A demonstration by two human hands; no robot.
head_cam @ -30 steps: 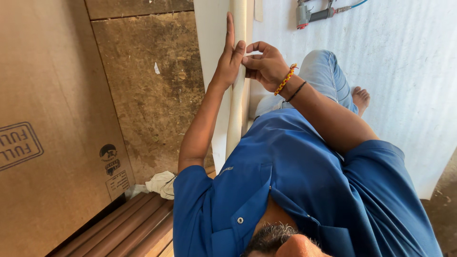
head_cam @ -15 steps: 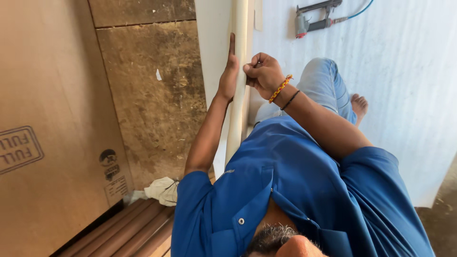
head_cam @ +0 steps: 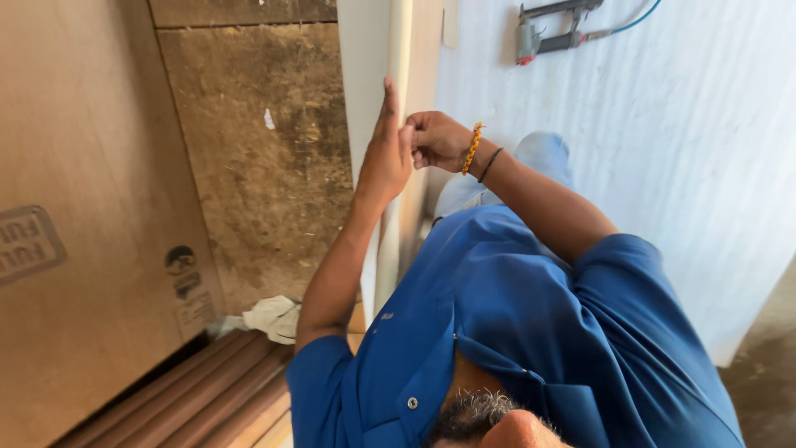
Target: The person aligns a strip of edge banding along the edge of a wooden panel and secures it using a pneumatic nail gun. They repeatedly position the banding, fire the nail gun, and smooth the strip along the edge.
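Leftmost, smooth brown plywood (head_cam: 75, 207) is leaning; at three o'clock of it, the left hand (head_cam: 383, 158) is lying flat, fingers extended, against a slim, pale, rounded trim strip (head_cam: 400, 50). Touching it, the right hand (head_cam: 439, 139) is curling closed, perhaps pinching something tiny.

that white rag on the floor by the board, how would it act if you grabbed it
The rag lies crumpled in soft folds, so it would probably go floppy and droop from wherever it is pinched. It looks thin, so likely light for its size. Being cloth, it should not roll, tip or break, and a push would likely bunch it against the brown board.
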